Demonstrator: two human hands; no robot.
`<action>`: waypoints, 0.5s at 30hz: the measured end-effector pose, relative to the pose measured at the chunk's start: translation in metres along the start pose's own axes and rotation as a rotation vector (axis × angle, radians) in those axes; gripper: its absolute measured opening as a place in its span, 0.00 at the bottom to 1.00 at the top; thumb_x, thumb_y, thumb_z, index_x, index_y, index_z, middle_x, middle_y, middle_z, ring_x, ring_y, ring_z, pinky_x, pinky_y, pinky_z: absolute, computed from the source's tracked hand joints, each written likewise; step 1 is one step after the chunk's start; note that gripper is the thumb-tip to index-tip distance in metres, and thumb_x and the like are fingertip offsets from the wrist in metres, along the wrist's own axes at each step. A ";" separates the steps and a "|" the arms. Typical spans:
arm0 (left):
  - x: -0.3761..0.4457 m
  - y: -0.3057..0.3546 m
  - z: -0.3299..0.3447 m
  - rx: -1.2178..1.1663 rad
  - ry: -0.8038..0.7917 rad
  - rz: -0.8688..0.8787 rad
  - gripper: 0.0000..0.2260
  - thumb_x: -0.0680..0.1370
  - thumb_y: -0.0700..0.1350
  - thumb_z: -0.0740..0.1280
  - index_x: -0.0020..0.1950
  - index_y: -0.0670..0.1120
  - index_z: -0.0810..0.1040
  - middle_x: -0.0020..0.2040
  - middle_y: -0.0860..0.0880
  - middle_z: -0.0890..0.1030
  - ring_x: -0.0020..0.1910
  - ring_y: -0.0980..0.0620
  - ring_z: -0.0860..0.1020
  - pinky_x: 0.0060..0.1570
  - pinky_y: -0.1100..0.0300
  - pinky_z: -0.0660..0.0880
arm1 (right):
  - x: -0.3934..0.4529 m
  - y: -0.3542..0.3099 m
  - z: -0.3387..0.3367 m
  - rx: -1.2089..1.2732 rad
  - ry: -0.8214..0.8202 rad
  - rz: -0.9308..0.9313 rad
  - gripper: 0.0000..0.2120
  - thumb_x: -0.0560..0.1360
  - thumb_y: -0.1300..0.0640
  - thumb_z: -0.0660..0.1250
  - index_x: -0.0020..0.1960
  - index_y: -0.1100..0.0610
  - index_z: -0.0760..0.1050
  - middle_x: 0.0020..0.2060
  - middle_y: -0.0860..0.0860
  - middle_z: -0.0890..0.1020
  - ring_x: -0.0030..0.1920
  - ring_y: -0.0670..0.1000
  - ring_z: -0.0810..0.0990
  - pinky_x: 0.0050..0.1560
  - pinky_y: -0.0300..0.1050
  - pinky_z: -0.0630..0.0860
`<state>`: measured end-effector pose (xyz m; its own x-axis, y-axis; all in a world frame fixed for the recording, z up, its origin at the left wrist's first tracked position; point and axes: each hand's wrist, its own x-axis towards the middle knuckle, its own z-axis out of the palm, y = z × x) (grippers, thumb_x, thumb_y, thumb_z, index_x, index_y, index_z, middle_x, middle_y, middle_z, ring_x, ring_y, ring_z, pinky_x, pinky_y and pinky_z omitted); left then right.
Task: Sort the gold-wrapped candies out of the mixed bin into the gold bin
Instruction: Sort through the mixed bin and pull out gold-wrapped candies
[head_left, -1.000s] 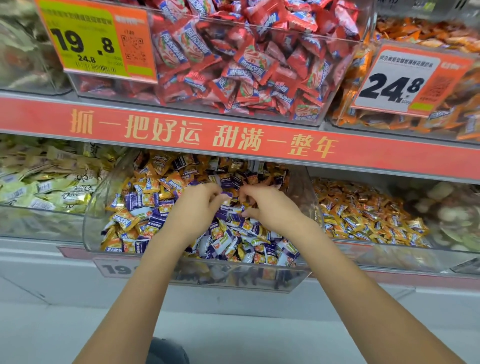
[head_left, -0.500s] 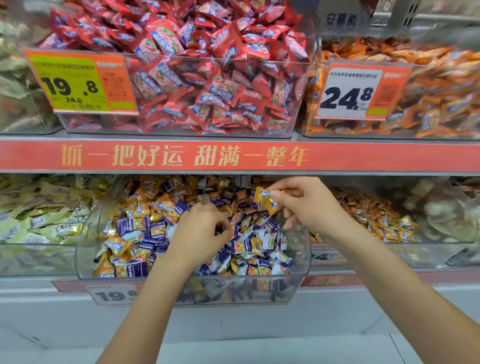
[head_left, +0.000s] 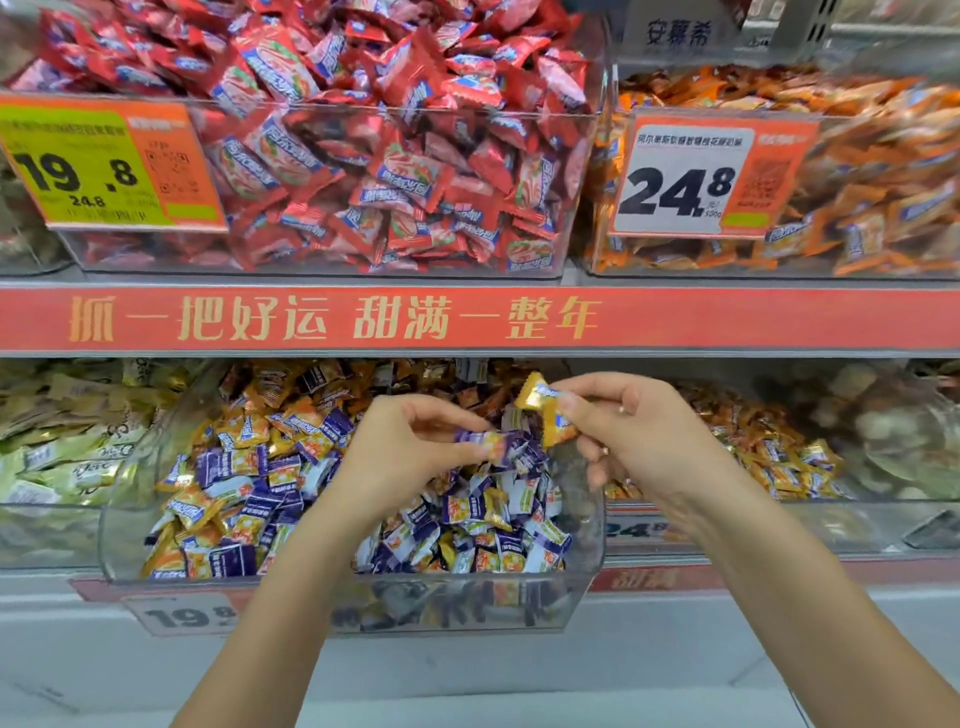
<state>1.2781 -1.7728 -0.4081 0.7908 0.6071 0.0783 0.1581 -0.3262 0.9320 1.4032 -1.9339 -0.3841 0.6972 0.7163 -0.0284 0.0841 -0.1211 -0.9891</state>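
Right hand (head_left: 631, 436) pinches gold candies (head_left: 545, 410), count unclear; left hand (head_left: 400, 457) pinches a blurred purple candy (head_left: 485, 441) above the mixed bin (head_left: 119, 519).

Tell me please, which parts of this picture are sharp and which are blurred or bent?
Head view: the red candy bin and the shelf banner are sharp; the orange candy bin at the right edge smears; the mixed bin front wall is hazy with reflections; the wide lens bows the shelf lines.

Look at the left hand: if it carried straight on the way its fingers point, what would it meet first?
Probably the right hand and its gold candy: the left hand, pinching a purple candy, points right toward them, though depth is unclear.
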 end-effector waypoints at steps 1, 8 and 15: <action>0.002 -0.004 -0.007 0.103 -0.003 -0.008 0.07 0.67 0.42 0.78 0.40 0.54 0.85 0.40 0.49 0.85 0.39 0.50 0.82 0.40 0.57 0.80 | 0.001 0.001 -0.007 -0.036 0.082 -0.021 0.04 0.77 0.59 0.67 0.49 0.55 0.80 0.23 0.50 0.73 0.22 0.46 0.70 0.23 0.37 0.72; 0.009 -0.020 -0.012 0.410 -0.215 0.000 0.06 0.75 0.39 0.69 0.45 0.48 0.83 0.38 0.56 0.83 0.31 0.62 0.78 0.31 0.71 0.72 | 0.008 0.029 -0.069 -1.014 0.240 0.012 0.11 0.80 0.52 0.61 0.58 0.48 0.80 0.52 0.49 0.83 0.53 0.53 0.80 0.47 0.44 0.72; 0.032 -0.045 -0.008 0.803 -0.049 0.064 0.34 0.72 0.45 0.74 0.74 0.53 0.63 0.73 0.49 0.63 0.71 0.46 0.61 0.66 0.52 0.65 | 0.009 0.022 -0.051 -0.759 0.245 -0.175 0.09 0.78 0.56 0.64 0.55 0.49 0.81 0.46 0.45 0.82 0.42 0.43 0.77 0.40 0.34 0.68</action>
<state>1.2915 -1.7326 -0.4447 0.8348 0.5432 0.0899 0.4735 -0.7916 0.3862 1.4482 -1.9652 -0.3986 0.7577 0.6081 0.2370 0.6045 -0.5170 -0.6061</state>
